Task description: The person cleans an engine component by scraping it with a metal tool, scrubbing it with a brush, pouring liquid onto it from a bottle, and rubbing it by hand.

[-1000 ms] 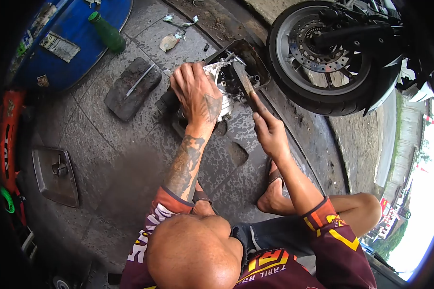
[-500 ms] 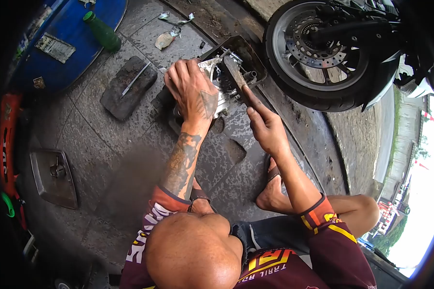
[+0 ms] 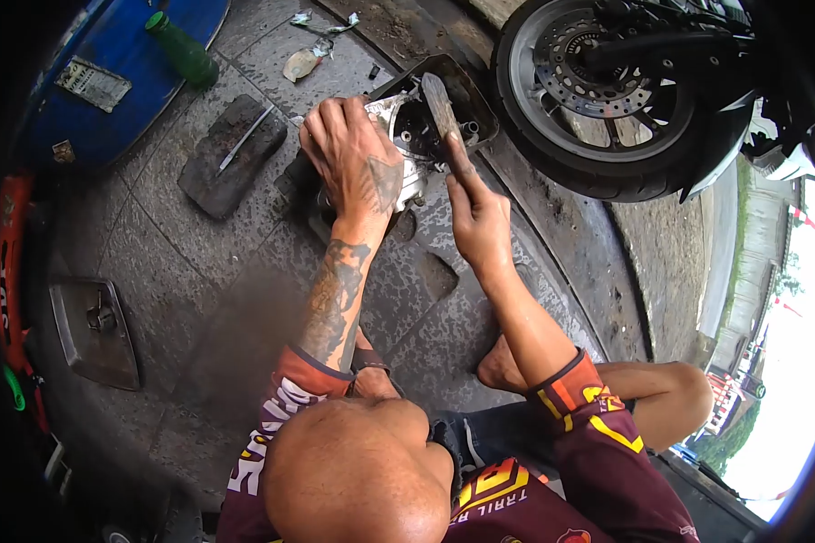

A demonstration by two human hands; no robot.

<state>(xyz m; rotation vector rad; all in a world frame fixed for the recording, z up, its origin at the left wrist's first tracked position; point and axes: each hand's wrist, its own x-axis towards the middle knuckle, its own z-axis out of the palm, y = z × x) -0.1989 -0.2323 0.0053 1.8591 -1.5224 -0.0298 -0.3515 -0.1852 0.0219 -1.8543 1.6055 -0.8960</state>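
My left hand (image 3: 351,154) is wrapped over the left side of a silver metal engine casing (image 3: 412,181), fingers curled on its edge. My right hand (image 3: 478,224) grips a long, narrow brush (image 3: 442,107) by its handle, its worn wooden back facing up. The brush head lies over the right side of the casing; its bristles are mostly hidden. Behind the casing is a dark rectangular pan (image 3: 482,104), with small metal parts showing at its near side. Left of my left hand, a dark flat block (image 3: 213,185) carries a thin metal rod (image 3: 246,140).
A motorcycle wheel (image 3: 513,118) stands at the right. On the left are a blue drum (image 3: 122,54), a green bottle (image 3: 183,52) and a shallow metal tray (image 3: 122,366) with small parts. Scraps (image 3: 303,63) litter the tiled floor (image 3: 235,240). My feet flank the work.
My right hand has moved a little left and nearer to me with the brush, which now points more straight away from me. My left hand still holds the casing.
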